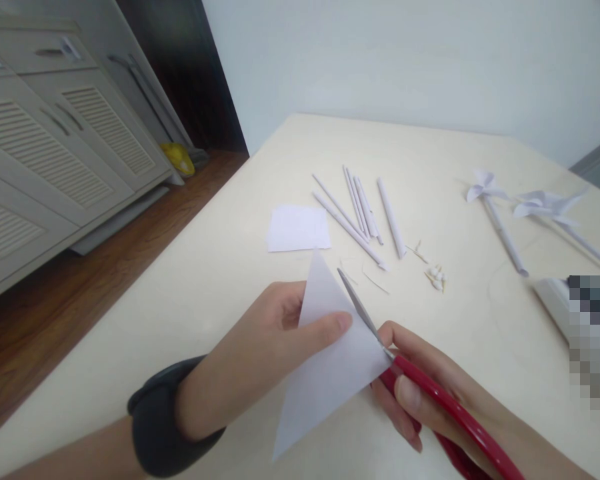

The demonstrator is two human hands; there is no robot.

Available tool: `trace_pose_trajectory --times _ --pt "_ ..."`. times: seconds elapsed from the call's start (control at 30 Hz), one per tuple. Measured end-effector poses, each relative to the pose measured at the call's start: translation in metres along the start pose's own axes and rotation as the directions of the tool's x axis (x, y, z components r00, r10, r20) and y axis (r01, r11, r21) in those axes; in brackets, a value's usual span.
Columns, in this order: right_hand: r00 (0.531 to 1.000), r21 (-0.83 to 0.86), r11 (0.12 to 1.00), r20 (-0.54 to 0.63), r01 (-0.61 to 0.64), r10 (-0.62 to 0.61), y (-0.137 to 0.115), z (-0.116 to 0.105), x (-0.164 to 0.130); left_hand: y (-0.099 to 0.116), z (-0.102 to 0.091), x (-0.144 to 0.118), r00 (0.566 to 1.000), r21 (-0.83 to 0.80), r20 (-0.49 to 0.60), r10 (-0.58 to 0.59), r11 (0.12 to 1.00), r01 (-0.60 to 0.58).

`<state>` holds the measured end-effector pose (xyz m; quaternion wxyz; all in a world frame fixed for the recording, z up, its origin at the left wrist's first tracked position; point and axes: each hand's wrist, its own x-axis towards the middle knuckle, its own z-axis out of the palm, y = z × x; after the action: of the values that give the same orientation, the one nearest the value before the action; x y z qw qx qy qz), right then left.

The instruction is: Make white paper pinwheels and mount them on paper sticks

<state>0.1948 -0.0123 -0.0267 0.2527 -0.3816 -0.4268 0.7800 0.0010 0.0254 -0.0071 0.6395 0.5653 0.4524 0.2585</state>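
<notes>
My left hand (260, 353) pinches a white paper folded into a triangle (327, 360), thumb on top, holding it above the cream table (180, 320). My right hand (430, 393) grips red-handled scissors (420, 387). Their grey blades lie against the upper right edge of the triangle, pointing up and to the left. A black band sits on my left wrist.
A small white paper square (298, 228) lies beyond the hands. Several rolled paper sticks (360, 210) lie past it, with small scraps (436, 277) nearby. Two paper pinwheels (500, 213) rest at the right. A louvred cabinet (55, 140) stands on the wooden floor at left.
</notes>
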Motion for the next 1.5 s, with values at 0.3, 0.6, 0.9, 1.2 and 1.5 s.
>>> trace_pose_trajectory --times 0.3,0.6,0.9,1.2,1.5 --pt "1.0 0.037 0.999 0.005 -0.011 0.011 -0.001 0.003 -0.003 -0.001 0.0 0.0 0.999 -0.03 -0.003 -0.032 0.999 0.032" --pt "0.999 0.026 0.998 0.005 -0.05 0.049 -0.003 0.004 -0.005 -0.001 -0.001 -0.001 0.999 -0.046 -0.005 -0.051 0.998 0.051" --pt "1.0 0.008 1.0 -0.012 -0.027 0.027 0.002 0.005 -0.005 0.002 0.0 -0.001 0.998 -0.062 0.004 -0.061 0.996 0.061" --pt "0.998 0.005 0.999 -0.036 -0.043 0.043 -0.001 0.003 -0.006 0.001 0.003 -0.003 0.996 -0.125 -0.04 -0.083 0.989 0.078" --pt "0.999 -0.022 1.0 0.033 -0.004 0.005 0.004 -0.005 -0.007 0.001 0.003 -0.001 0.994 -0.198 -0.059 -0.092 0.977 0.079"
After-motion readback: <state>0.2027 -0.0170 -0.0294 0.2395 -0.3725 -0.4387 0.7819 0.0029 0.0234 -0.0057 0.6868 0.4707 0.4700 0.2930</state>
